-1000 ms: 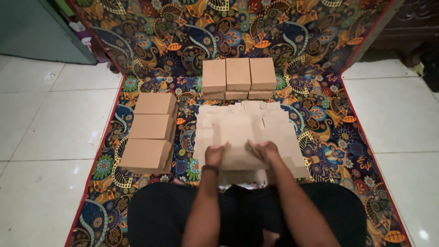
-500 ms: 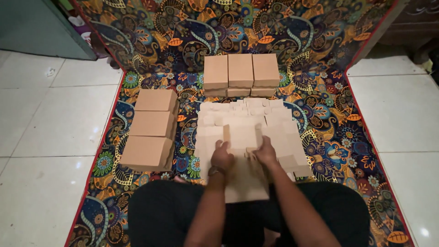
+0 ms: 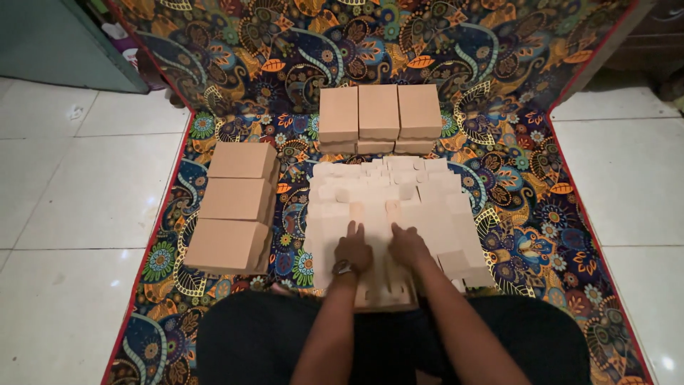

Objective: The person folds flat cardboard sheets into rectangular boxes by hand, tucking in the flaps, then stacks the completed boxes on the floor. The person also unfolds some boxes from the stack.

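My left hand [image 3: 353, 249] and my right hand [image 3: 407, 244] rest side by side, fingers flat and pointing away from me, on a flat unfolded cardboard box blank [image 3: 385, 285] that lies over my lap. Beyond the hands spreads a wide pile of pale flat cardboard blanks [image 3: 392, 199] on the patterned mat. A watch sits on my left wrist. The near edge of the blank under my hands is partly hidden by my forearms.
Three assembled brown boxes [image 3: 235, 207] stand in a column at the left, and three more boxes [image 3: 379, 114] form a row at the back, with others beneath them. A colourful patterned mat [image 3: 534, 207] covers the floor; white tiles [image 3: 78, 199] lie on both sides.
Both hands have slid a cardboard blank off the pile toward my lap and now press flat on it, closer together.
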